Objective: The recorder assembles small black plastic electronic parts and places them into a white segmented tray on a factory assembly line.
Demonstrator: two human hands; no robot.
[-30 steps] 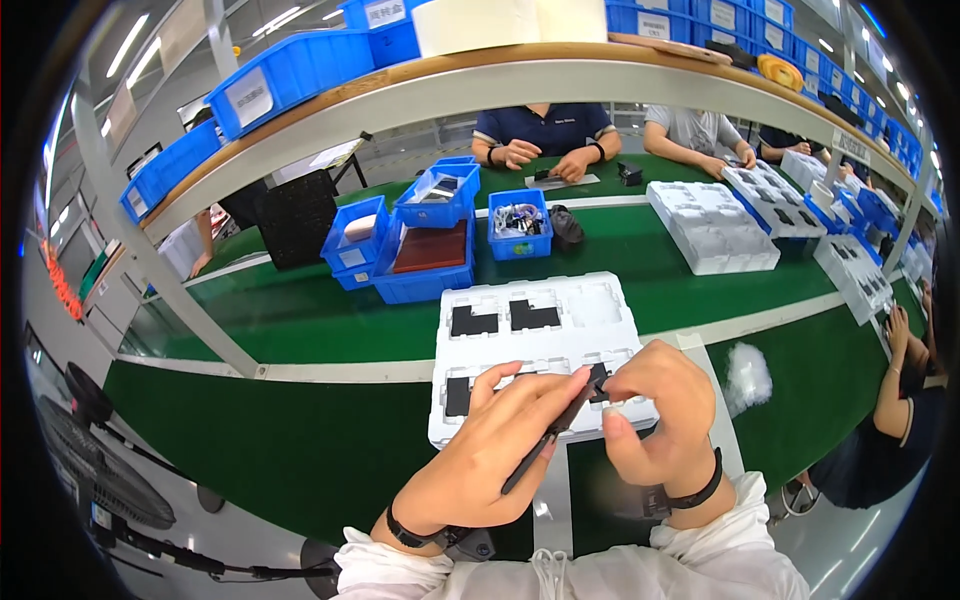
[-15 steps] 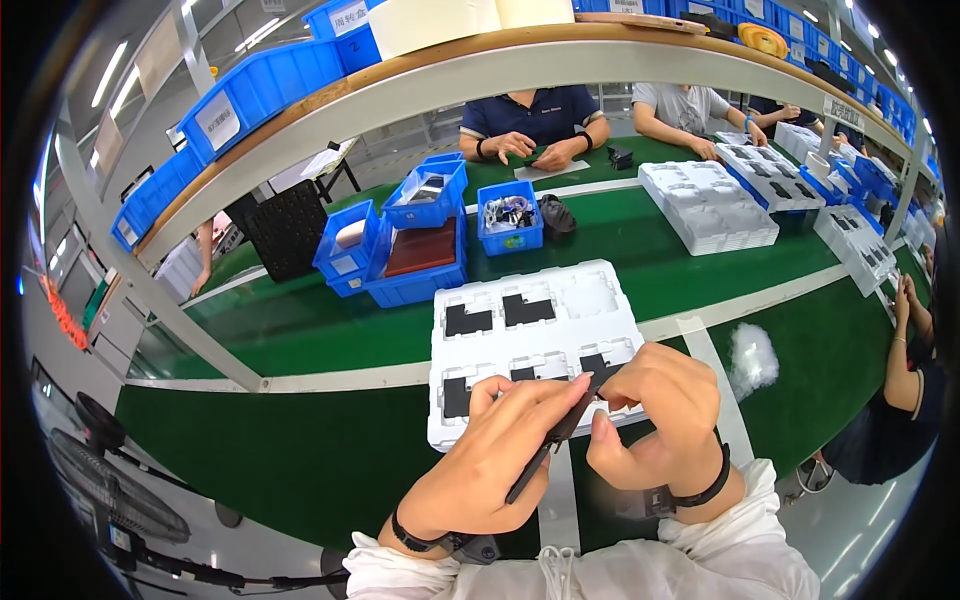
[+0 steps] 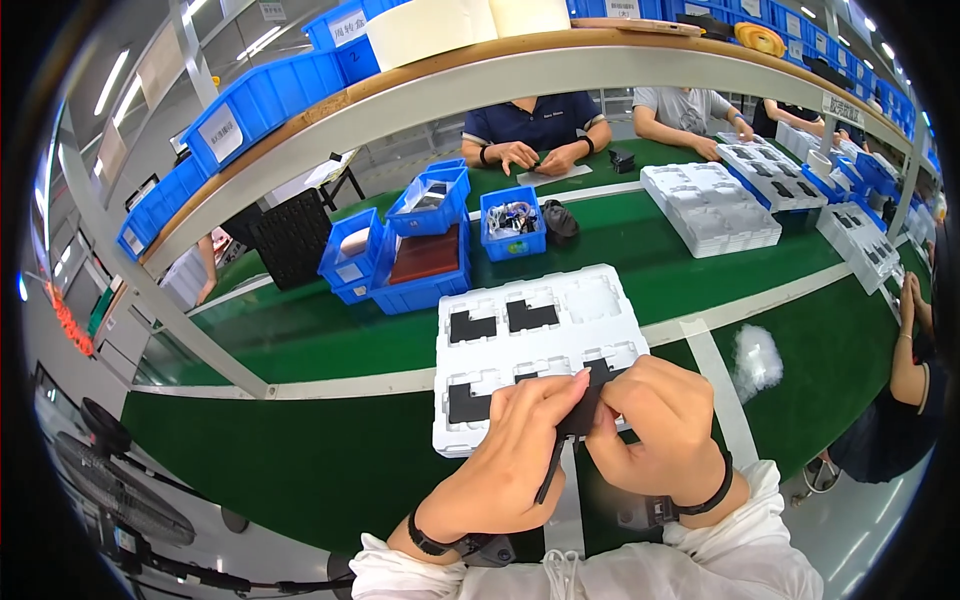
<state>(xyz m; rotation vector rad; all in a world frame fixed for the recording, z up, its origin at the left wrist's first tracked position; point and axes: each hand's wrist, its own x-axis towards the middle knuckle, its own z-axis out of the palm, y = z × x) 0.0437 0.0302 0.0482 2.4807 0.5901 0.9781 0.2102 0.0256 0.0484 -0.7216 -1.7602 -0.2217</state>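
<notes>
Above the near edge of a white molded tray (image 3: pixel 525 350), both my hands are on a thin, flat black piece (image 3: pixel 580 408). My left hand (image 3: pixel 500 465) is closed around its left side, with the piece tilted and its narrow end pointing down toward me. At its right side, my right hand (image 3: pixel 660 430) pinches with bent fingers; the exact contact is partly hidden. Black L-shaped pieces lie in the tray pockets, one at the back left (image 3: pixel 472 326), one beside it (image 3: pixel 530 315) and one at the front left (image 3: pixel 468 402). My hands cover part of the front row.
Blue bins (image 3: pixel 425 275) stand behind the tray, with a small bin of mixed parts (image 3: pixel 513 225) alongside. Stacked white trays (image 3: pixel 710 210) lie far right. A clear crumpled plastic bag (image 3: pixel 757 362) rests right of my hand. Overhead runs a shelf beam (image 3: pixel 500 70). Co-workers (image 3: pixel 530 130) sit opposite.
The black piece has turned so that more of its broad face shows. My right fingers have shifted along its edge, and the left hand still holds it.
</notes>
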